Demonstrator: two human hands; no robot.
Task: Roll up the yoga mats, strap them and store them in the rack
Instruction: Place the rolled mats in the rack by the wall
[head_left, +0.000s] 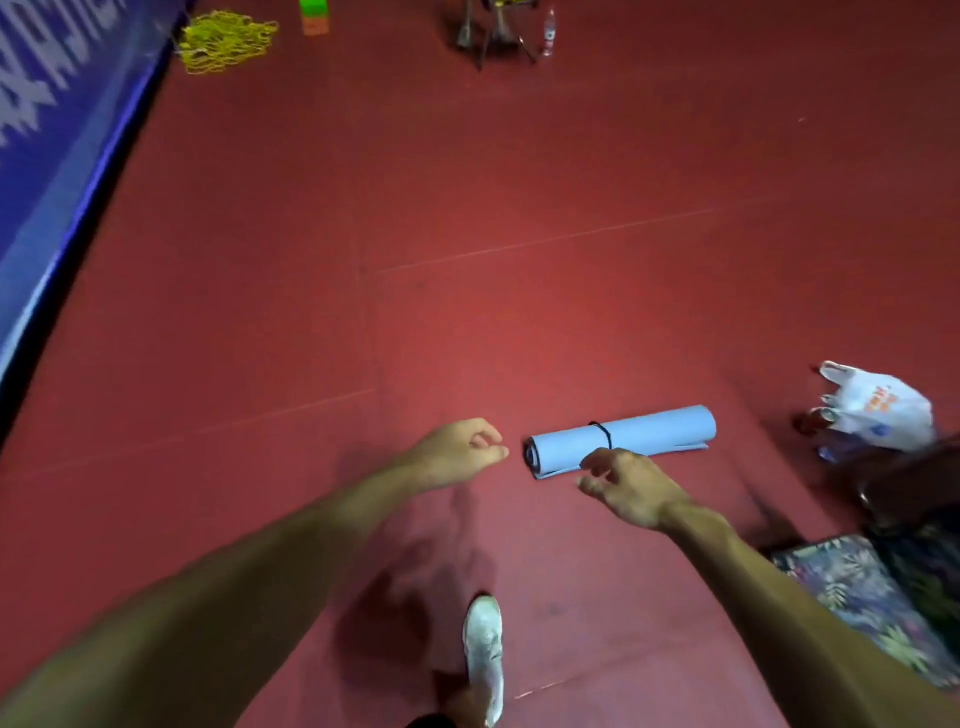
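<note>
- Red floor (467, 208): fills the frame; a blue banner (52, 130) runs down the upper left edge.
- Rolled blue yoga mat (623, 441): lies on the floor at lower centre-right, a black strap (605, 435) around its middle, apparently already bound so it stays rolled and can be carried.
- Left hand (457, 457): extended just left of the roll's end, fingers curled loosely, gripping nothing.
- Right hand (631, 488): reaching over the roll's near edge, fingers spread, empty; contact unclear.
- White plastic bag (878, 410): right edge; no rack visible.
</note>
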